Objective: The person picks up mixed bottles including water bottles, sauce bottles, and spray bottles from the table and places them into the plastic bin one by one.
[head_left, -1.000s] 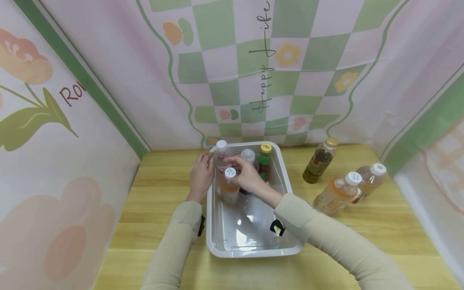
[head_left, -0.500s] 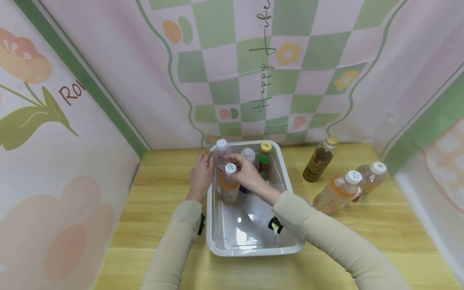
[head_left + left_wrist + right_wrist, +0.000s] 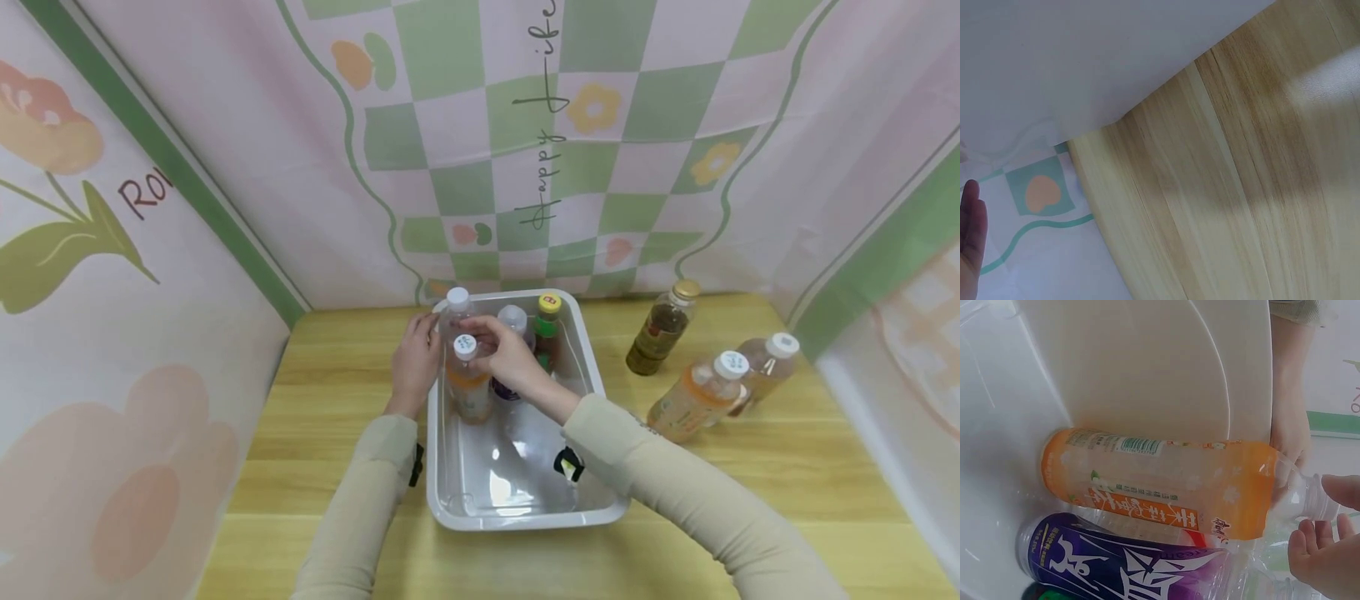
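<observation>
Inside the grey-white plastic tub (image 3: 525,523), my right hand (image 3: 510,354) holds a clear bottle with an orange label (image 3: 1166,481) by its neck. In the right wrist view, thumb and fingertips (image 3: 1310,540) lie on opposite sides of that neck. My left hand (image 3: 416,367) rests at the tub's left rim, fingers fairly straight, beside a clear bottle with a white cap (image 3: 458,300). Behind the right hand stand a purple-labelled bottle (image 3: 1129,562), its upper part partly hidden, and a yellow-capped bottle with a green neck (image 3: 549,325).
To the tub's right on the wooden table (image 3: 337,400) stand a gold-capped dark bottle (image 3: 660,333), an orange-labelled bottle (image 3: 693,400) and another white-capped bottle (image 3: 772,362). A printed curtain (image 3: 600,167) hangs behind the table.
The orange-labelled bottle's cap has shifted slightly left, toward the tub's left wall, with its base almost in place. The left hand stays where it was.
</observation>
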{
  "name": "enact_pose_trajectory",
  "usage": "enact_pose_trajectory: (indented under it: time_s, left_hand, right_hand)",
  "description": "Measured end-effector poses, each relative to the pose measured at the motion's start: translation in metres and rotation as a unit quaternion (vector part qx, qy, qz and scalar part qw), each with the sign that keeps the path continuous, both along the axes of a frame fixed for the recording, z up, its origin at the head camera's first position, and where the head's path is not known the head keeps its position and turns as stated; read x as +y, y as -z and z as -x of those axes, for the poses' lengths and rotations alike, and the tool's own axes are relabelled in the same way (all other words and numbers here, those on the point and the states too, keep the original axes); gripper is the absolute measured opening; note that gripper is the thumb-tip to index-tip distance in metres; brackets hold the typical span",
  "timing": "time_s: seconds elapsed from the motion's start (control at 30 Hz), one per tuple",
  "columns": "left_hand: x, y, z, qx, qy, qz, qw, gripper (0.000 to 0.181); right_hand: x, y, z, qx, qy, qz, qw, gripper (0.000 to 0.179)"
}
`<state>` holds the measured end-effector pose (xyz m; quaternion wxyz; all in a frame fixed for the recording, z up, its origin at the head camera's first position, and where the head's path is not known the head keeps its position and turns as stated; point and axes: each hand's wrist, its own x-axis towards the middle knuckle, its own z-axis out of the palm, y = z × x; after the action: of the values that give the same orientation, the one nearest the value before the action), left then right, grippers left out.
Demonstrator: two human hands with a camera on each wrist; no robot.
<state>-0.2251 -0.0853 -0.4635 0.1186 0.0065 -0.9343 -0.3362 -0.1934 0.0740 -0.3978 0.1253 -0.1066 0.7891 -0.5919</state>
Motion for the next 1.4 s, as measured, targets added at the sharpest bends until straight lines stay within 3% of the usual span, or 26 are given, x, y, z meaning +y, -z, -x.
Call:
enact_pose_trajectory:
  time_s: [0.43, 0.8, 1.4]
  left_hand:
    - [-0.002, -0.002, -0.001, -0.025, 0.002, -0.024, 0.9994, 0.039]
    - [-0.002, -0.001, -0.002, -0.008, -0.001, -0.027, 0.9996, 0.039]
    - [-0.001, -0.003, -0.001, -0.025, 0.001, -0.018, 0.9995, 0.039]
  right_hand:
    - [0.008, -0.017, -0.002, 0.039, -0.004, 0.0, 0.9992, 0.056]
    - [0.022, -0.041, -0.009, 0.045, -0.007, 0.045, 0.998, 0.054]
    - [0.071, -0.082, -0.005, 0.073, 0.073, 0.122, 0.9872, 0.056]
